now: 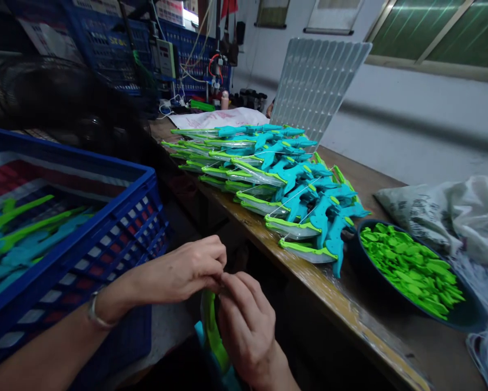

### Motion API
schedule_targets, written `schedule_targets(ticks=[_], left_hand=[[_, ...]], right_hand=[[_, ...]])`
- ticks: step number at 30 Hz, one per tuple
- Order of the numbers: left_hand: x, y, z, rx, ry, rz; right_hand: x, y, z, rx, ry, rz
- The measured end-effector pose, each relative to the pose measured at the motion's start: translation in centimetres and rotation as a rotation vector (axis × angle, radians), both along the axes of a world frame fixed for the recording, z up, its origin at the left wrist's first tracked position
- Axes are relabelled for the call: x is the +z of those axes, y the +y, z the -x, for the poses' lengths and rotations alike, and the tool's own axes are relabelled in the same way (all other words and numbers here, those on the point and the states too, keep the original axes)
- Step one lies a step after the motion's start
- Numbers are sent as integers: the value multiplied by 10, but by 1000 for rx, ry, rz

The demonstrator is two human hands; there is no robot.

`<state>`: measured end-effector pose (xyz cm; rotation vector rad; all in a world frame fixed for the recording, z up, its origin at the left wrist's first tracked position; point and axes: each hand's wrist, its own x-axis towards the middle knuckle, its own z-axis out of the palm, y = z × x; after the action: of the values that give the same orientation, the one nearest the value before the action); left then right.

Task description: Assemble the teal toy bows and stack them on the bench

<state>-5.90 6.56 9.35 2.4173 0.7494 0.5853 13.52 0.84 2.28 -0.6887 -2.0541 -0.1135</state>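
Observation:
My left hand (pixel 199 266), with a bracelet on its wrist, is closed in a pinch. Its fingertips meet those of my right hand (pixel 248 326), whose fingers are also closed. Whatever is between the fingertips is hidden or too small to name. Just below them, close to my body, is a green and turquoise plastic toy part (pixel 212 326), partly covered by my right hand. On the table beside my hands lies a pile of turquoise toy crossbows (pixel 296 190) with green bow limbs and thin white strings.
To the left stands a blue plastic crate (pixel 117 222) with more green and turquoise pieces. A dark basin (pixel 470 315) of small green parts (pixel 411 269) sits on the wooden table (pixel 325 293). Sacks (pixel 427 212) and white strings (pixel 482 304) are at right; a fan (pixel 44 98) stands behind the crate.

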Motion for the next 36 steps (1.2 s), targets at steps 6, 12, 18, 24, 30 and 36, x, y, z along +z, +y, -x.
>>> schedule_targets(ticks=[6, 12, 18, 24, 30, 36], left_hand=[[-14, 5, -7, -19, -145, 93], [-33, -15, -15, 142, -262, -35], [-47, -19, -23, 229, -371, -75], [-56, -24, -32, 364, -467, 154], [-56, -24, -34, 305, -560, 337], [-58, -23, -33, 286, -563, 343]], right_hand=[[5, -3, 2, -31, 271, 270], [12, -2, -2, 7, 611, 822], [1, 1, -2, 26, 673, 918], [-4, 1, -2, -22, 592, 739], [3, -2, -4, -41, 466, 574], [7, -2, 0, -130, 267, 325]])
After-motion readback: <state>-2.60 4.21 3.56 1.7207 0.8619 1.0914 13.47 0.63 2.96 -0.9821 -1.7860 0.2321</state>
